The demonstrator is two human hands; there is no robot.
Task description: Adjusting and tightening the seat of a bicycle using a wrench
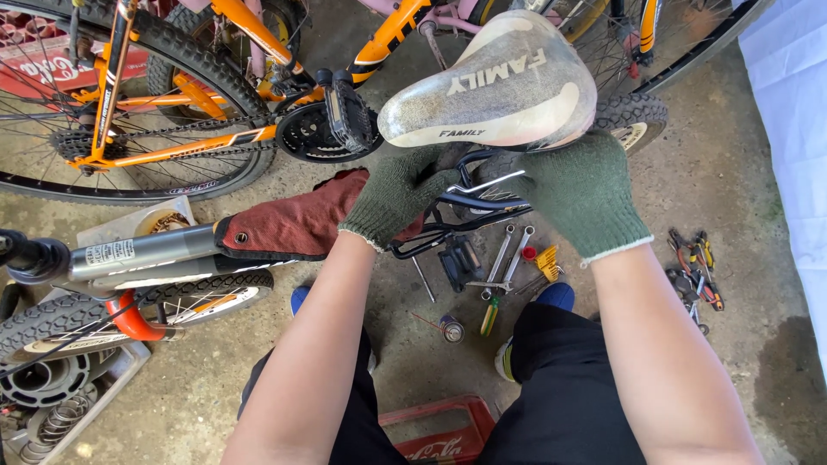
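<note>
Orange bicycle parked along the far edge of the concrete floor; small bike frame with red padding lying at the left edge. Worn grey bicycle saddle held up at centre, underside rails facing down. Left hand, green-gloved, curled round the rails beneath; right hand, gloved too, wrapped under the saddle's rear. Spanners and screwdriver scattered on the floor below, pliers toward the right edge. Likely trouble: knitted glove catching or slipping on thin rails, saddle dropping onto tools.
</note>
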